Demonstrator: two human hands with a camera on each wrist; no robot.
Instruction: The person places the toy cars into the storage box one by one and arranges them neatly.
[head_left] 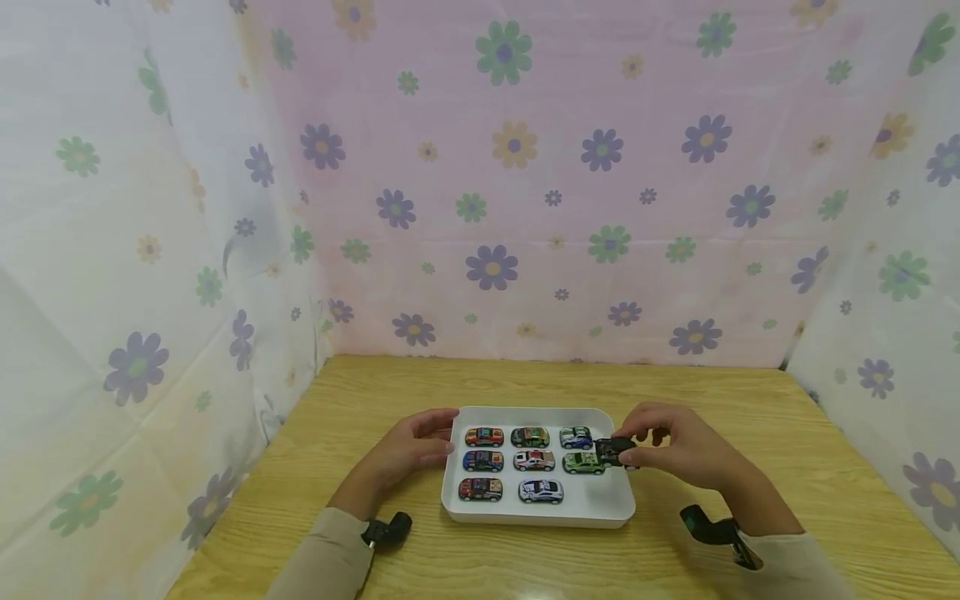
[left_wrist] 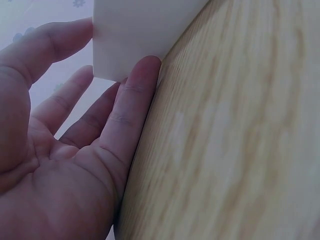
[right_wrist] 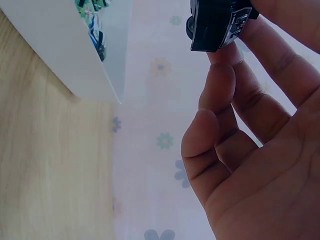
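A white tray [head_left: 600, 508] sits on the wooden table [head_left: 787, 433] with several small toy cars in rows. My right hand [head_left: 678, 450] pinches a black toy car [head_left: 613, 451] just above the tray's right edge, beside a green car [head_left: 583, 462]. In the right wrist view the black car [right_wrist: 216, 22] sits between thumb and fingertips, and the tray corner [right_wrist: 75, 60] lies to the left. My left hand [head_left: 420, 450] rests against the tray's left side with its fingers loosely extended. The left wrist view has those fingers [left_wrist: 132, 105] touching the tray corner [left_wrist: 135, 30].
Floral fabric walls [head_left: 510, 208] close in the table on the left, back and right. Bare wood surrounds the tray on all sides. Wrist-worn cameras [head_left: 390, 531] sit on both forearms.
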